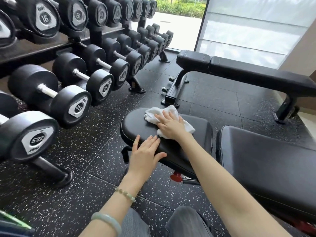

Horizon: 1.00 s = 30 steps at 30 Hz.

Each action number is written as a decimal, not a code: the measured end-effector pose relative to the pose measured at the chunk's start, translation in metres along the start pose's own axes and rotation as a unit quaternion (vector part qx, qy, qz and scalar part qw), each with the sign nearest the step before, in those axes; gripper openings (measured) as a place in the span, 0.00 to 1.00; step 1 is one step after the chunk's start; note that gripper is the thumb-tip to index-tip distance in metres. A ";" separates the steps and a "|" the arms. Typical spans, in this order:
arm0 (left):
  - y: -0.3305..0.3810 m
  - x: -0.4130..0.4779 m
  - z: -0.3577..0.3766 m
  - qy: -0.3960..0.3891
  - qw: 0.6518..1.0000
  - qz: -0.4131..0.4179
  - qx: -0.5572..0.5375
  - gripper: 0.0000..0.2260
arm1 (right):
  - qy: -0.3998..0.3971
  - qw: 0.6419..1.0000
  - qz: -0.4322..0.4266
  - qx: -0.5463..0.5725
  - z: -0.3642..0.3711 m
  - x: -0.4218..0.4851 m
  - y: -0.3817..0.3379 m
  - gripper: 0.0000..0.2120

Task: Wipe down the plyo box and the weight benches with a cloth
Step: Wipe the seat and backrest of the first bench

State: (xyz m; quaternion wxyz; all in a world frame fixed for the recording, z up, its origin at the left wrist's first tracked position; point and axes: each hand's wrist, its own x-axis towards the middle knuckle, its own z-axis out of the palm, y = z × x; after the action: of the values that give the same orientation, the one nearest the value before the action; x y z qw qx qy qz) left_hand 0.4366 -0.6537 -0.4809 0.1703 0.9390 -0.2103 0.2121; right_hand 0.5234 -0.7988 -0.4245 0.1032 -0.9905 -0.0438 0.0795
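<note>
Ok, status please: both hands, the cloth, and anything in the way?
Right hand flat, pressing cloth on near bench seat pad. Left hand open, resting on pad edge. Nothing else on the pad.

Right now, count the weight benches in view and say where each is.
2. The near bench is right in front, under the right hand and the cloth. The far bench stands beyond it, by the window. More may sit out of view.

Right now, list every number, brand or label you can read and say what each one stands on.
"16": end plate of an upper-rack dumbbell.
"22.5": end plate of a lower-rack dumbbell, turned sideways.
"22.5": end plate of the nearest dumbbell, upside down.
Small brand marks on these plates, and numbers on the farther dumbbells: too blurred to read.
</note>
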 end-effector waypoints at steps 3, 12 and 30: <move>-0.001 -0.001 -0.001 0.003 1.000 0.002 0.000 0.26 | 0.025 1.000 -0.003 0.004 0.011 -0.049 0.007 0.23; 0.002 -0.002 0.003 0.023 0.999 -0.005 -0.028 0.26 | 0.093 0.983 0.134 0.080 0.021 -0.112 0.049 0.22; -0.017 -0.010 -0.014 -0.024 1.000 -0.006 0.002 0.26 | 0.054 0.997 0.060 -0.008 0.021 -0.117 0.042 0.24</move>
State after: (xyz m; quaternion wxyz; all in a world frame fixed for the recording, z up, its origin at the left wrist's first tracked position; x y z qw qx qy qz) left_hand 0.4324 -0.6305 -0.4778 0.1644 0.9455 -0.2078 0.1892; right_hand 0.4076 -0.8472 -0.4362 0.0923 -0.9950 0.0206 0.0316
